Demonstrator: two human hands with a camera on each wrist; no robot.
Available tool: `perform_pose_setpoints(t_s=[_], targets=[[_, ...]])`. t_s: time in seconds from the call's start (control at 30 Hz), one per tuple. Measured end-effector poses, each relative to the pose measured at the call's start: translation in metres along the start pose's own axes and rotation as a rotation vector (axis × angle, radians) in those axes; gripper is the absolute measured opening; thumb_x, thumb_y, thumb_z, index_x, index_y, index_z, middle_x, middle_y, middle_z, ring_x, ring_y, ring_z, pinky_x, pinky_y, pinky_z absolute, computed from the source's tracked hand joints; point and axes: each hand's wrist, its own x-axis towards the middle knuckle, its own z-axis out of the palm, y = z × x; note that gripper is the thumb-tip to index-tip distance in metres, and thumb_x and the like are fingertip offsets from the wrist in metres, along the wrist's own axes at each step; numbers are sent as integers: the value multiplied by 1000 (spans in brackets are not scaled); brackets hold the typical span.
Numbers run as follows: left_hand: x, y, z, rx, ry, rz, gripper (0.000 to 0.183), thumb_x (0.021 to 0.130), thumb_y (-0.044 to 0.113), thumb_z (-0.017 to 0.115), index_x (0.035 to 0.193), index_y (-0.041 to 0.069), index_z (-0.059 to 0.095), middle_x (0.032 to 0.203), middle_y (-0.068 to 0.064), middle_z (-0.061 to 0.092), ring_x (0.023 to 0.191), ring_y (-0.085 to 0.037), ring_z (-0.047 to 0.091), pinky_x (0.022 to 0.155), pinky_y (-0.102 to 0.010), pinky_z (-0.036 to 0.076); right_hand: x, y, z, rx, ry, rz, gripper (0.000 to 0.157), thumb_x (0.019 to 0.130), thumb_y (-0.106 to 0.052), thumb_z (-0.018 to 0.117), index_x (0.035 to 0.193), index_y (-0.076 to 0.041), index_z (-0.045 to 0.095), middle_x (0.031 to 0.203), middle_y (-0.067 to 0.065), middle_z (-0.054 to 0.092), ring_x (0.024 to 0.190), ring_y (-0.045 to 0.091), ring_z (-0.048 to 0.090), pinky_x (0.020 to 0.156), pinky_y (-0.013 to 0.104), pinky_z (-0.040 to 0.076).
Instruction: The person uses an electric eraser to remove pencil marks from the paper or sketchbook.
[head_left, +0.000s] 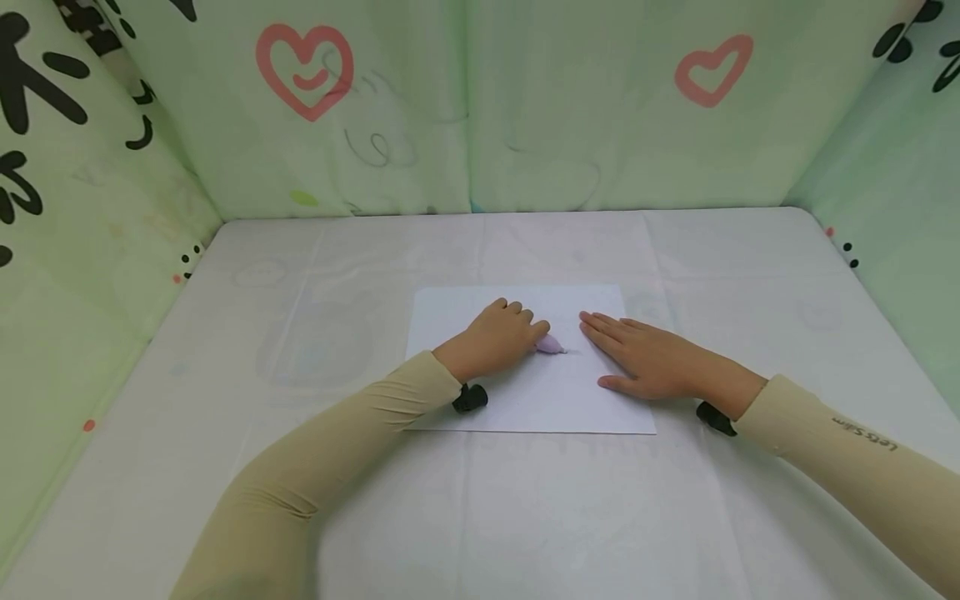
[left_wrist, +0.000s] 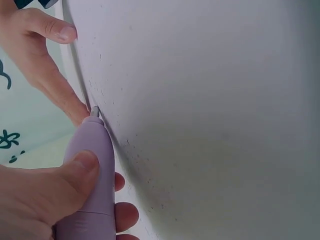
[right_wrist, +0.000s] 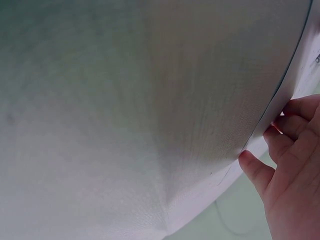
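Note:
My left hand (head_left: 498, 340) grips a lavender electric eraser (head_left: 551, 344) with a thick barrel. In the left wrist view, the thumb (left_wrist: 82, 167) lies along that barrel and the fingers curl round its far side. Its narrow grey tip points right, close over a white sheet of paper (head_left: 517, 412). Small dark crumbs (left_wrist: 127, 142) are scattered on the paper in the left wrist view. My right hand (head_left: 651, 358) rests flat on the sheet's right part, fingers straight and thumb spread. A faint grey mark lies by the eraser's tip, between the hands.
A white cloth (head_left: 480, 517) with faint creases covers the table around the paper. Pale green curtains (head_left: 585, 108) with red hearts and black drawings stand at the back and both sides. A black wrist camera (head_left: 471, 398) sits under the left wrist, another (head_left: 715, 418) under the right.

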Motion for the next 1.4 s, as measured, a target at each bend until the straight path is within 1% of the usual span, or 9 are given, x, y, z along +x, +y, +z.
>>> perform_pose_setpoints(t_s=[0.13,0.23,0.4,0.57,0.73,0.83,1.03,1.4], targets=[[1,0,-3,12,-30,-19,27,98,28,48,122,17,52,111,-4,65,103,-20,61,86,-31,47,-1,0,-1,0,-3,-2,71,95,-36,51,147,3,22,156,18,19,143,35,21,111,52,25],[2,0,-3,3,-38,-11,27,98,29,47,122,17,52,111,-4,65,103,-20,61,87,-31,47,-1,0,-2,-1,-6,-2,71,95,-36,51,147,3,21,156,18,19,143,35,21,111,52,25],[3,0,-3,11,-35,-18,27,98,30,47,122,17,52,111,-4,65,103,-20,61,86,-31,47,0,1,-1,-4,3,-9,72,94,-36,52,146,3,22,156,18,19,143,35,22,111,52,26],[3,0,-3,20,-27,-2,26,98,29,48,121,18,54,110,-4,66,102,-20,62,85,-31,47,0,1,0,-6,3,-10,72,95,-38,51,146,3,22,156,18,20,143,35,22,111,52,26],[2,1,-4,24,-26,-10,25,98,28,48,120,18,54,109,-4,66,101,-20,62,85,-31,47,0,1,-1,-9,0,-9,72,94,-36,52,147,3,22,156,18,19,143,35,22,111,52,26],[2,1,-4,27,-29,1,26,98,29,48,121,18,54,109,-4,66,101,-20,62,85,-31,47,0,0,-2,-9,-6,-4,72,94,-36,52,147,3,22,156,18,19,143,35,21,111,52,25],[1,0,-3,43,-4,-2,25,98,27,48,120,18,55,108,-3,67,101,-19,63,84,-30,48,0,0,-2,-12,-7,-5,72,94,-36,52,146,3,22,156,18,19,143,35,21,111,52,26],[1,1,-5,30,-21,4,26,98,28,49,121,18,54,109,-3,66,101,-20,62,86,-31,47,0,1,0,-1,-5,-4,72,94,-37,52,147,2,22,156,18,19,143,35,22,111,53,25]])
